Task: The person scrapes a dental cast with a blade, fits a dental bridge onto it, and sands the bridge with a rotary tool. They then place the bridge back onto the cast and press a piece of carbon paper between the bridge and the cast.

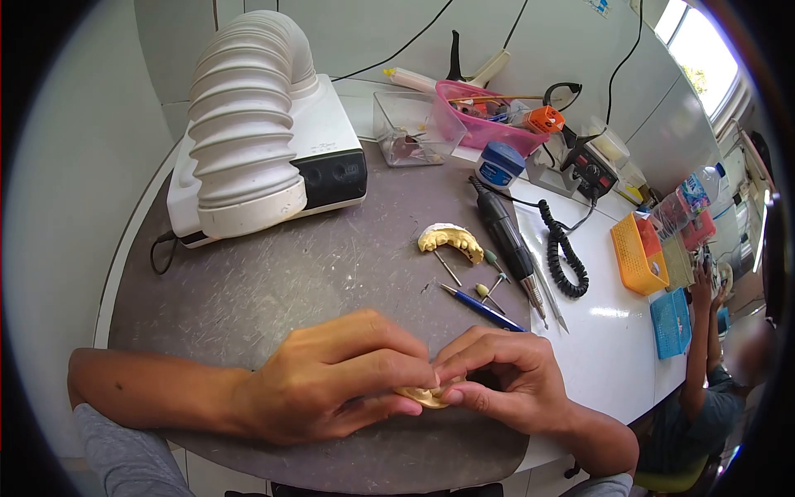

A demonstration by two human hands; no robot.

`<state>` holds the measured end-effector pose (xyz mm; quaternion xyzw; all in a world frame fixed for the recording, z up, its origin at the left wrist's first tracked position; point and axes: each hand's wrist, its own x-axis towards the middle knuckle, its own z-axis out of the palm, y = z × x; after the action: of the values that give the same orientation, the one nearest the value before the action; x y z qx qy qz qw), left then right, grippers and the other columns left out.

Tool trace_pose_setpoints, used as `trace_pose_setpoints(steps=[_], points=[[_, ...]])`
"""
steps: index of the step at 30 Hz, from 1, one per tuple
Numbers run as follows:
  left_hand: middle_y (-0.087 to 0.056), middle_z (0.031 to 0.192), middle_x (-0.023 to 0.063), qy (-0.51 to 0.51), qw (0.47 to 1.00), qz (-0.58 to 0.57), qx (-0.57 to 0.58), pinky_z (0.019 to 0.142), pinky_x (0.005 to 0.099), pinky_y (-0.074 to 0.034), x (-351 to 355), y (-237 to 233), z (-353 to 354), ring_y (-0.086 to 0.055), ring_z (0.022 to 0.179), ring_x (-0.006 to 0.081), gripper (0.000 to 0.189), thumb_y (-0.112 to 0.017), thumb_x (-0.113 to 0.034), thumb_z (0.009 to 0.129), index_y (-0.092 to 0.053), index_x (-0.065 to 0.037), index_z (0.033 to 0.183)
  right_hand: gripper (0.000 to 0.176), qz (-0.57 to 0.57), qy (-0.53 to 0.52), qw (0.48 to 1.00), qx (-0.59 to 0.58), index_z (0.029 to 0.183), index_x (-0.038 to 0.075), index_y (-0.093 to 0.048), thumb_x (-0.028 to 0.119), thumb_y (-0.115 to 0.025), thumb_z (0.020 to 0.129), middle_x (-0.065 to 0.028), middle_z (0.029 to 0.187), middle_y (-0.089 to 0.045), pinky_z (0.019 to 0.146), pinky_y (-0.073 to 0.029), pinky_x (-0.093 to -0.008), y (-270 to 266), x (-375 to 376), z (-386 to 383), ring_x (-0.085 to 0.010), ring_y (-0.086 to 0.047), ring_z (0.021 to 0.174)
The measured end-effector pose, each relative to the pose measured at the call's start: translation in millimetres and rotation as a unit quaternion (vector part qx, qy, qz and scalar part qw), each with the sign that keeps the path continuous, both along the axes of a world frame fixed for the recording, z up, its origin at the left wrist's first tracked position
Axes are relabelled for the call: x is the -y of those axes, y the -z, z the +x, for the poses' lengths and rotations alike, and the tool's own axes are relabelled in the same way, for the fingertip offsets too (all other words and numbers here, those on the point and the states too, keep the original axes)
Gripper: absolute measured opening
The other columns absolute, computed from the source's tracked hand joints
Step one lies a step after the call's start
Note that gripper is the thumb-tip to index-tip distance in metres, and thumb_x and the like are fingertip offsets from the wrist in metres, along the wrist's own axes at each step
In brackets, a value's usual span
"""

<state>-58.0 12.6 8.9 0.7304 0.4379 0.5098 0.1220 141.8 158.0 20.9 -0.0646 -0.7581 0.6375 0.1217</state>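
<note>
A yellow plaster dental model [429,399] is pinched between both my hands near the front of the grey table, largely covered by the fingers. My left hand [335,381] grips it from the left, fingertips meeting those of the other hand on top. From the right, my right hand [505,377] holds it with thumb and forefinger. Beyond the hands lies a second yellow dental model [451,238], arch-shaped with a white rim. Beside it are a blue pen [483,307], small rotary burs [494,286] and a black dental handpiece [507,236] with a coiled cord.
A white dust extractor with a ribbed hose [244,124] stands back left. Behind are a clear box [414,132], a pink basket [476,128], a blue-lidded jar [499,164] and a control unit [592,170]. Orange [642,261] and blue baskets [669,323] sit right, near another person [704,414].
</note>
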Motion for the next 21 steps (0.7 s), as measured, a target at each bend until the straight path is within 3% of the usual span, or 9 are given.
trace_pose_setpoints(steps=[2, 5, 7, 8, 10, 11, 13, 17, 21], points=[[-0.068, 0.096, 0.0103, -0.005, 1.000, 0.018, -0.020, 0.071, 0.0311, -0.058, 0, 1, -1, -0.068, 0.081, 0.0225, 0.028, -0.085, -0.009, 0.077, -0.068, -0.003, 0.099, 0.023, 0.047, 0.003, 0.999, -0.020, 0.111, -0.001, -0.070, 0.005, -0.074, 0.089, -0.0103, 0.105, -0.070, 0.079, -0.057, -0.0251, -2, 0, -1, -0.0130, -0.069, 0.090], [-0.068, 0.096, 0.0088, -0.018, 0.994, 0.053, -0.092, 0.075, 0.0340, -0.058, -2, 5, -6, -0.068, 0.087, 0.0248, 0.029, -0.085, -0.009, 0.076, -0.068, -0.003, 0.099, 0.024, 0.113, 0.061, 0.990, 0.050, 0.110, 0.001, -0.071, 0.005, -0.076, 0.086, -0.0098, 0.104, -0.069, 0.076, -0.057, -0.0253, -9, 2, 0, -0.0142, -0.070, 0.089], [-0.067, 0.104, 0.0097, -0.016, 0.987, 0.008, -0.157, 0.090, 0.0399, -0.054, -4, 6, -11, -0.065, 0.102, 0.0300, 0.049, -0.088, -0.014, 0.072, -0.064, -0.003, 0.114, 0.023, 0.254, 0.045, 0.963, 0.079, 0.107, 0.003, -0.071, 0.003, -0.076, 0.084, -0.0102, 0.103, -0.069, 0.074, -0.058, -0.0276, -11, -1, 1, -0.0174, -0.070, 0.089], [-0.067, 0.104, 0.0097, -0.016, 0.988, 0.006, -0.156, 0.090, 0.0399, -0.054, -4, 3, -10, -0.065, 0.102, 0.0300, 0.049, -0.088, -0.014, 0.072, -0.064, -0.003, 0.114, 0.023, 0.252, 0.044, 0.963, 0.080, 0.107, 0.003, -0.071, 0.003, -0.076, 0.084, -0.0102, 0.103, -0.069, 0.074, -0.058, -0.0276, -10, -1, 1, -0.0174, -0.070, 0.089], [-0.063, 0.118, 0.0119, -0.075, 0.988, -0.061, -0.117, 0.104, 0.0465, -0.046, -6, -4, -7, -0.059, 0.115, 0.0357, 0.075, -0.090, -0.019, 0.068, -0.054, -0.005, 0.132, 0.023, 0.296, 0.046, 0.953, 0.042, 0.104, 0.004, -0.071, 0.001, -0.076, 0.082, -0.0104, 0.102, -0.068, 0.074, -0.058, -0.0308, -6, -2, 2, -0.0214, -0.070, 0.090], [-0.063, 0.118, 0.0119, -0.075, 0.988, -0.063, -0.116, 0.104, 0.0465, -0.046, -6, -3, -7, -0.059, 0.115, 0.0357, 0.075, -0.090, -0.019, 0.068, -0.054, -0.005, 0.132, 0.023, 0.294, 0.045, 0.954, 0.043, 0.104, 0.004, -0.071, 0.001, -0.076, 0.082, -0.0104, 0.102, -0.068, 0.074, -0.058, -0.0308, -4, -2, 2, -0.0214, -0.070, 0.090], [-0.059, 0.129, 0.0147, -0.075, 0.981, -0.150, -0.100, 0.110, 0.0477, -0.040, -6, 0, -9, -0.056, 0.121, 0.0377, 0.092, -0.092, -0.022, 0.064, -0.045, -0.005, 0.142, 0.023, 0.318, 0.042, 0.947, 0.014, 0.103, 0.005, -0.070, 0.000, -0.076, 0.080, -0.0102, 0.102, -0.068, 0.076, -0.057, -0.0333, -3, -3, 1, -0.0232, -0.070, 0.090], [-0.060, 0.130, 0.0144, -0.051, 0.976, -0.166, -0.131, 0.108, 0.0454, -0.044, -3, -1, -11, -0.057, 0.122, 0.0348, 0.091, -0.091, -0.020, 0.065, -0.046, -0.005, 0.143, 0.024, 0.343, 0.035, 0.939, 0.015, 0.102, 0.006, -0.071, 0.003, -0.078, 0.079, -0.0088, 0.103, -0.067, 0.076, -0.057, -0.0332, -5, -1, 1, -0.0225, -0.069, 0.090], [-0.062, 0.127, 0.0147, -0.031, 0.991, -0.082, -0.106, 0.093, 0.0388, -0.055, -3, 5, -7, -0.064, 0.111, 0.0316, 0.083, -0.090, -0.015, 0.067, -0.049, -0.004, 0.138, 0.026, 0.376, 0.035, 0.926, -0.002, 0.101, 0.007, -0.071, 0.008, -0.081, 0.077, -0.0072, 0.104, -0.065, 0.072, -0.056, -0.0322, -9, 4, -1, -0.0208, -0.068, 0.086]])
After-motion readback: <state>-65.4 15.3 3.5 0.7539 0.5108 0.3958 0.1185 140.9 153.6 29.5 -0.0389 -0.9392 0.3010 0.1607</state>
